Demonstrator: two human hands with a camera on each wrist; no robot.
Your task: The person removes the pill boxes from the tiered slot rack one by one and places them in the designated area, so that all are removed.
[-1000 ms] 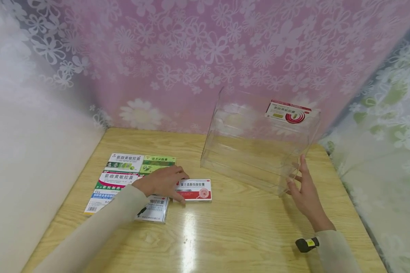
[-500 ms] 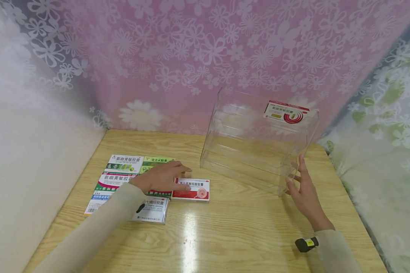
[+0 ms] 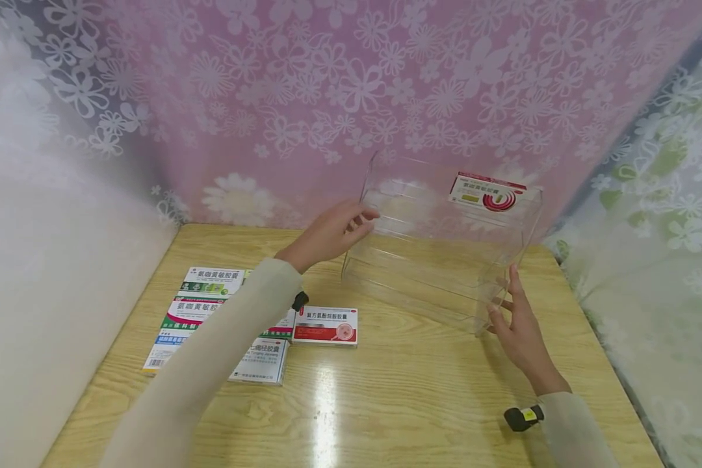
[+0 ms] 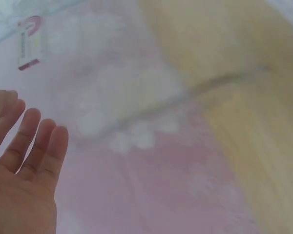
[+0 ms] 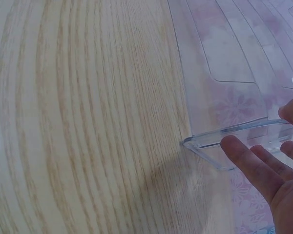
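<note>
A clear plastic tiered display rack (image 3: 412, 294) stands tilted back on the table. My right hand (image 3: 520, 338) grips its right side panel, thumb and fingers on opposite faces, as the right wrist view shows with the panel's edge (image 5: 224, 132). At the rack's left edge is my left hand (image 3: 330, 235), fingers loosely bent and nothing in them; the blurred left wrist view shows its empty palm (image 4: 24, 195). Whether it touches the rack I cannot tell. A white and red medicine box (image 3: 487, 193) sits in the rack's top tier at the right.
Several medicine boxes lie flat at the left, among them a white-green one (image 3: 212, 283) and a white-grey one (image 3: 263, 363); my left sleeve (image 3: 228, 338) hides part of them. A red-white box (image 3: 326, 326) lies at their right. Floral cloth (image 3: 304, 130) hangs behind the table (image 3: 398, 396).
My left hand has left the red-white box, which stays on the table, and has moved up and right to the rack's left edge. The right hand keeps its grip.
</note>
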